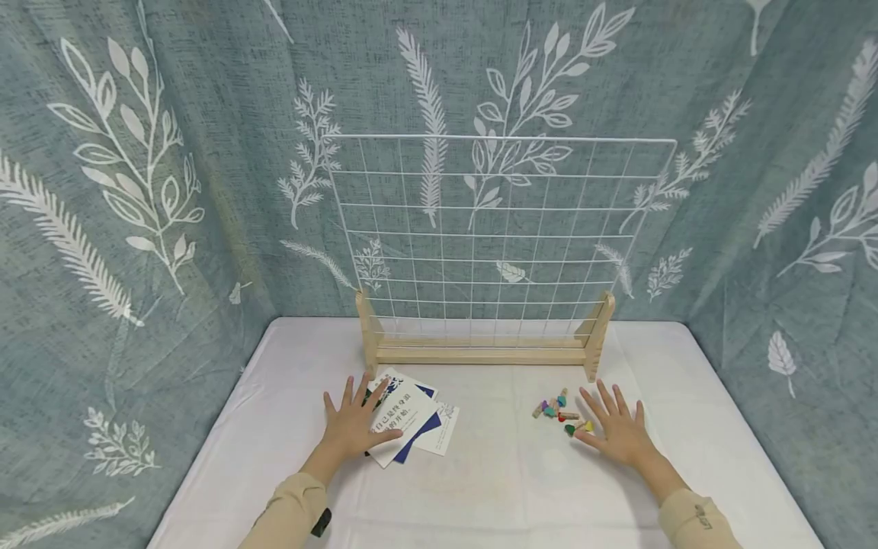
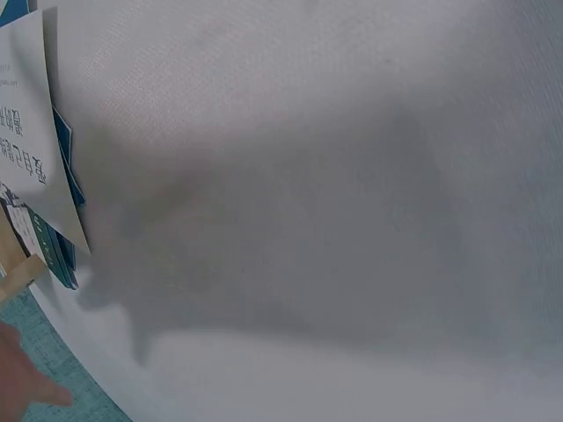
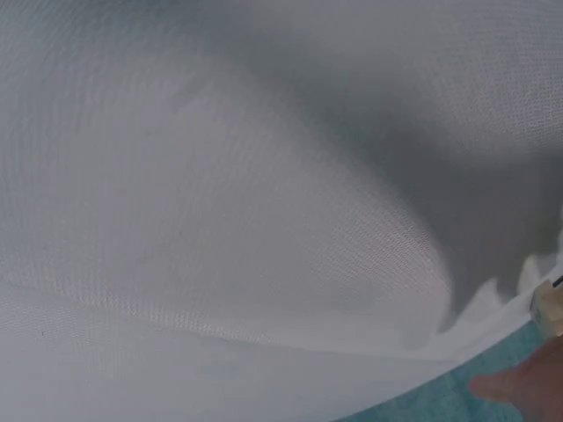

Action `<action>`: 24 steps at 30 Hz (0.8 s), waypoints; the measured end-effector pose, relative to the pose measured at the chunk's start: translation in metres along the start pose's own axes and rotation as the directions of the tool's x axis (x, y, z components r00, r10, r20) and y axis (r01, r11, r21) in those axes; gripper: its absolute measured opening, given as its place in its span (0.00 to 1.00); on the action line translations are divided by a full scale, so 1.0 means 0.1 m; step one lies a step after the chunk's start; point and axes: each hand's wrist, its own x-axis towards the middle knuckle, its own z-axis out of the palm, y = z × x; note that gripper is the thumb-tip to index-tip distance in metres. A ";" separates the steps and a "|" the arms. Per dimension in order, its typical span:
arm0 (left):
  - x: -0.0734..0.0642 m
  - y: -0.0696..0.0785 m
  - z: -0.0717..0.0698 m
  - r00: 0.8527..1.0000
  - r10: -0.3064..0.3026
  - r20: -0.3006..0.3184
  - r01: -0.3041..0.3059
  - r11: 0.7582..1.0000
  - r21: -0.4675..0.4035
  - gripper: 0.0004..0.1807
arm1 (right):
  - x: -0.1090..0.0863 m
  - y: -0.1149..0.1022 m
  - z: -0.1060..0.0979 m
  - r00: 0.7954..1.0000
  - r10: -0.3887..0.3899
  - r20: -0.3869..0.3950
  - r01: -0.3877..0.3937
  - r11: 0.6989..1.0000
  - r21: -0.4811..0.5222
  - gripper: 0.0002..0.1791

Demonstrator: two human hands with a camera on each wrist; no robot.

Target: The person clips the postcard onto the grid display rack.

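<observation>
Cards [image 1: 406, 421] lie in a fanned pile, a white lettered one uppermost; to their right, small wooden clips [image 1: 568, 416] with colourful ornaments lie loose

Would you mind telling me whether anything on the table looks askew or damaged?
No damage shows, but the printed cards lie askew, overlapping at differing angles before the wire grid rack, and the wooden clips are strewn to their right.

Head camera up high, looking forward and down, wide over the white cloth-covered table [image 1: 494, 488] — while both wrist cameras sit near that cloth, facing down. Left wrist shares the flat printed paper cards [image 2: 22, 132], left edge — right wrist catches the pale wooden stand [image 3: 548, 311], lower right.
</observation>
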 end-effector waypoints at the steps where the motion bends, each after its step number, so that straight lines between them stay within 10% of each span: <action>1: 0.00 0.00 0.00 1.000 -0.002 0.000 0.002 1.000 -0.001 0.55 | 0.00 0.00 -0.01 1.000 0.001 0.002 -0.001 1.000 0.002 0.44; 24: -0.12 -0.04 -0.02 0.996 0.044 -0.080 -0.045 0.999 -0.010 0.48 | -0.03 -0.02 -0.03 1.000 -0.009 -0.017 0.008 1.000 -0.019 0.43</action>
